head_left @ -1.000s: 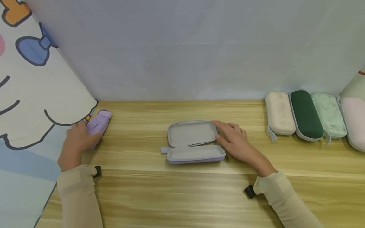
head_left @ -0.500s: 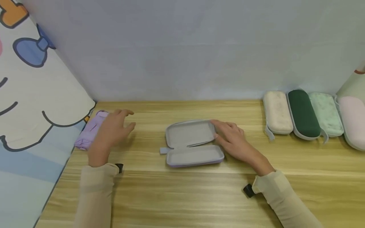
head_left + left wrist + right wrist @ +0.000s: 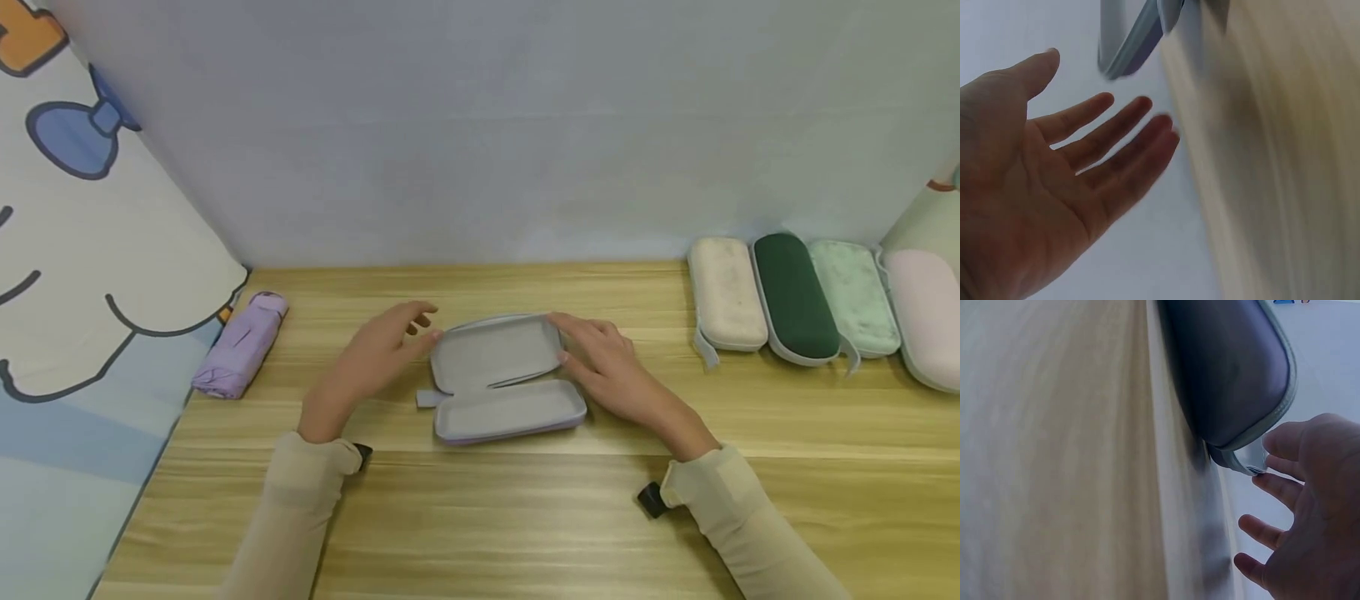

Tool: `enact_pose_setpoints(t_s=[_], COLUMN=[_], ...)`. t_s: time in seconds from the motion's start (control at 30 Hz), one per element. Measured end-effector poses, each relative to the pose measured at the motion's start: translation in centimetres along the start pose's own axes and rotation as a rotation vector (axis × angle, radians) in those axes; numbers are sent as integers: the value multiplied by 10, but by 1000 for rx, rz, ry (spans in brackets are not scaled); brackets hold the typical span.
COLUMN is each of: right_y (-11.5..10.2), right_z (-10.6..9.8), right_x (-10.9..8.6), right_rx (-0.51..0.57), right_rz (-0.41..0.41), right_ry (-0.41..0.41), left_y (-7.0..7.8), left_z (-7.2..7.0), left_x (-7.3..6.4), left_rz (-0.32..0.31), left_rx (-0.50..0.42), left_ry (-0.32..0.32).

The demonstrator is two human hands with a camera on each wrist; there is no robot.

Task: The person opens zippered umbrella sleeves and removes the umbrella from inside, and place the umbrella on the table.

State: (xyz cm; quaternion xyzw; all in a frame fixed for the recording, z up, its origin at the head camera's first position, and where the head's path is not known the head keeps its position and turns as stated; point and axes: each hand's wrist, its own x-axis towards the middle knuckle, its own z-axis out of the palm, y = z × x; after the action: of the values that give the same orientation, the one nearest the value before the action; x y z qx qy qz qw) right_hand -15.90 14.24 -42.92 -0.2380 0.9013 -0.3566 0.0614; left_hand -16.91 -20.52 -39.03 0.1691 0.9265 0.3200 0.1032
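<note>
An open hard zip case (image 3: pixel 495 354), lilac outside and grey inside, lies in the middle of the table with a short pull tab at its left. My right hand (image 3: pixel 615 367) holds the raised lid at its right end between thumb and forefinger; the right wrist view shows the other fingers spread apart. Close to the lid's left edge is my left hand (image 3: pixel 375 354), fingers loosely bent and palm bare in the left wrist view. Contact there cannot be told. A folded purple compact umbrella (image 3: pixel 242 346) lies at the far left of the table.
Several closed zip cases stand in a row at the right: a cream case (image 3: pixel 727 293), a dark green case (image 3: pixel 797 298), a mint case (image 3: pixel 857 298) and a pink case (image 3: pixel 930 317). A pale cloth backdrop (image 3: pixel 465 133) rises behind the table, with a cartoon-printed cloth (image 3: pixel 135 250) at the left.
My left hand has left the purple umbrella and moved right to the case's left side. The umbrella stays at the left. My right hand keeps its place on the lid.
</note>
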Motion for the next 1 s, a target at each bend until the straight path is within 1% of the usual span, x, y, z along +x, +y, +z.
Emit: enact_pose_setpoints(t_s=[0.03, 0.1, 0.17, 0.27, 0.4, 0.53, 0.6, 0.77, 0.87, 1.0], right_y=[0, -1, -1, -1, 0, 0, 1, 6, 12, 21], right_z=[0, -1, -1, -1, -2, -8, -13, -32, -44, -59], right_x=[0, 0, 0, 0, 0, -1, -1, -4, -8, -13], right_rx=[3, 10, 15, 16, 8, -36, -65, -131, -167, -193], right_rz=[-1, 0, 0, -1, -4, 9, 30, 75, 93, 162], right_ry=[-2, -5, -6, -8, -10, 21, 44, 110, 179, 251], left_y=[2, 6, 8, 9, 8, 7, 5, -1, -6, -18], left_z=[4, 11, 16, 23, 26, 24, 22, 15, 9, 2], left_x=[2, 5, 7, 9, 10, 11, 10, 6, 3, -4], left_rz=[5, 27, 49, 82, 90, 76, 67, 31, -6, -49], left_rx=[-15, -17, 0, 46, 84, 114, 116, 79, 60, 17], left_ry=[-18, -53, -66, -44, 17, 55, 62, 61, 69, 97])
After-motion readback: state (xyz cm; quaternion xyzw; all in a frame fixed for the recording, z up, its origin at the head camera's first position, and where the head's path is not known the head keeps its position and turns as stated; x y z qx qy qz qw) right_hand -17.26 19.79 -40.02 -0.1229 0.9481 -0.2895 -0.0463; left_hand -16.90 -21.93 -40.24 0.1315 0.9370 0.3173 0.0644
